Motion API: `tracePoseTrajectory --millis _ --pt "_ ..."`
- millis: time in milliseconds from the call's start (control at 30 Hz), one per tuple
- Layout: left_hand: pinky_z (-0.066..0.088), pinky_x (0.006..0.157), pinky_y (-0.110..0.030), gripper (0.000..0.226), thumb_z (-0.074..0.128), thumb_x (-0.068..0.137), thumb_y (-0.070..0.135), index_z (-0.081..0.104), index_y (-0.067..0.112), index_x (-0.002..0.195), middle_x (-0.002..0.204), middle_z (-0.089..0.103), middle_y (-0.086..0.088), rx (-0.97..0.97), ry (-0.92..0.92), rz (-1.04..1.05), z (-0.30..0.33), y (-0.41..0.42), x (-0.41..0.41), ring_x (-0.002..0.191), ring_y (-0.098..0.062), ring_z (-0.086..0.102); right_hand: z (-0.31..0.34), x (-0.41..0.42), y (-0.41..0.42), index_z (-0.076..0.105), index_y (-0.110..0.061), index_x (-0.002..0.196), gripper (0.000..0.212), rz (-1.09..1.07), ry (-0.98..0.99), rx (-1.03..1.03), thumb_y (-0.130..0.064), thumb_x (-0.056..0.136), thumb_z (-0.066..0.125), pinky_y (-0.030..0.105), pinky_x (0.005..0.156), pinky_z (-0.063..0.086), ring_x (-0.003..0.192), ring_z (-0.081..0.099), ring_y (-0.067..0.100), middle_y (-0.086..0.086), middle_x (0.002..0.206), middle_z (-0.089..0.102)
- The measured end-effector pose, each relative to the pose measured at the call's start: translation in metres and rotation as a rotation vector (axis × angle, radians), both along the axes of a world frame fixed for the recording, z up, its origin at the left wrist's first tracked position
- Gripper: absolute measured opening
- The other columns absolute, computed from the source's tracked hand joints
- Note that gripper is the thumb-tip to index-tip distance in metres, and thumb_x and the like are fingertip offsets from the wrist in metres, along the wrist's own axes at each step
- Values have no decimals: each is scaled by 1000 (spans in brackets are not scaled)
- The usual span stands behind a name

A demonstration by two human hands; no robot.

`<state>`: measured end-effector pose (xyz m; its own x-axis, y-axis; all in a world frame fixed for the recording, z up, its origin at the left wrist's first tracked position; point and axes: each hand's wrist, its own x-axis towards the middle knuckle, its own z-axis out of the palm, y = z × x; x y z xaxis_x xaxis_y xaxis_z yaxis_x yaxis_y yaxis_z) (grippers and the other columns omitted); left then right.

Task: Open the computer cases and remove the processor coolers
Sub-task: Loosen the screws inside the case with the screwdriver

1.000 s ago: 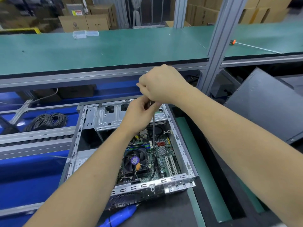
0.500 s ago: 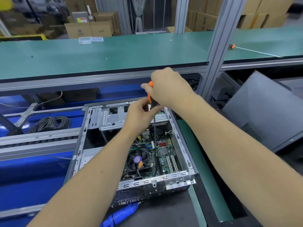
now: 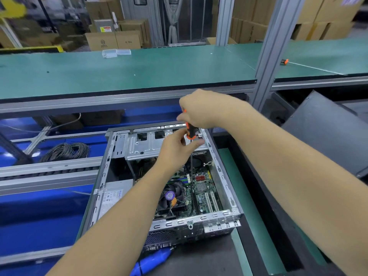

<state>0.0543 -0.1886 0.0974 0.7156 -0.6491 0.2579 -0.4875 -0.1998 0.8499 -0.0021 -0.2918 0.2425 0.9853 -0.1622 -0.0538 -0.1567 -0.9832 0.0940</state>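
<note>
Green bench (image 3: pixel 123 76): it is stretching across the view behind the computer case, and 1 grey post is rising from it.
Dark panel (image 3: pixel 326 128): it is leaning to the right of the computer case, well apart from it.
Computer case (image 3: pixel 223 177): it is lying open on its side below the bench, with its inside facing up.
Drive cage (image 3: pixel 143 144): it is sitting at the far end inside the computer case.
Power supply (image 3: pixel 113 196): it is lying along the left wall inside the computer case.
Right hand (image 3: pixel 201 110): it is gripping the top of the screwdriver handle above the far right corner of the computer case.
Left hand (image 3: pixel 177 150): it is pinching the screwdriver low on the handle, just under the right hand.
Processor cooler (image 3: pixel 171 198): it is sitting on the board in the near middle of the computer case, its fan facing up.
Screwdriver (image 3: pixel 190 133): its orange and black handle is standing nearly upright, and its thin shaft is going down into the computer case beside the processor cooler.
Blue tool (image 3: pixel 151 259): it is lying just in front of the computer case.
</note>
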Motion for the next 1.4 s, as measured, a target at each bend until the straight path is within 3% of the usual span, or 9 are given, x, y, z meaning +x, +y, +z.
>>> tracePoseTrajectory --millis 100,167,267,367,467,633,900,1033,1400 --pt "33 54 -27 27 59 94 51 62 26 102 62 48 9 105 43 120 -22 15 -2 57 -8 45 9 -5 -11 54 -22 116 20 77 106 43 -18 97 52 31 65 42 78 51 14 2 108 51" --pt "35 55 -29 27 54 99 36 64 13 87 59 53 0 174 196 231 -39 26 0 58 -19 49 10 -4 -14 54 -20 120 30 72 67 90 -41 99 53 37 72 48 81 60 20 4 108 58" --pt "23 48 -25 20 46 100 15 60 4 90 54 31 0 -67 955 386 -55 35 2 47 -16 25 8 3 -15 62 -9 91 43 37 -9 33 -50 98 52 33 61 46 70 62 27 7 83 66" --pt "21 50 -25 23 35 100 5 57 1 100 56 29 1 -347 1359 435 -60 37 0 49 -13 18 9 0 -18 61 -23 112 19 93 98 138 -31 95 60 42 74 55 84 63 24 -3 99 61" --pt "24 55 -27 25 32 100 -1 58 -3 102 65 34 -4 -411 1385 454 -65 37 -11 56 -15 22 9 -2 -16 53 -17 114 44 -14 107 98 -57 95 52 38 66 54 66 69 24 1 93 59" --pt "31 59 -26 38 23 96 -11 53 -6 118 73 37 -5 -451 1525 473 -80 45 -18 61 -15 27 10 0 -12 58 -23 110 16 80 156 160 -23 94 57 33 60 50 71 63 22 -5 89 60" --pt "46 92 -38 49 18 94 -16 46 -9 134 98 53 -17 -575 1554 435 -84 53 -14 89 -23 56 12 3 -8 54 -23 114 24 31 185 100 -39 97 57 43 69 60 63 71 24 1 99 63" --pt "47 95 -43 47 24 100 -15 38 -7 144 128 54 -22 -543 1554 399 -83 52 -14 113 -30 54 11 5 -13 60 -12 98 30 14 151 46 -42 98 56 43 67 61 55 70 23 0 66 67" --pt "34 59 -26 31 31 100 -2 52 -2 122 73 41 -4 -586 1603 465 -90 52 -10 59 -13 31 13 3 -21 57 -18 108 31 8 184 111 -45 93 62 34 62 54 65 71 23 1 89 63"
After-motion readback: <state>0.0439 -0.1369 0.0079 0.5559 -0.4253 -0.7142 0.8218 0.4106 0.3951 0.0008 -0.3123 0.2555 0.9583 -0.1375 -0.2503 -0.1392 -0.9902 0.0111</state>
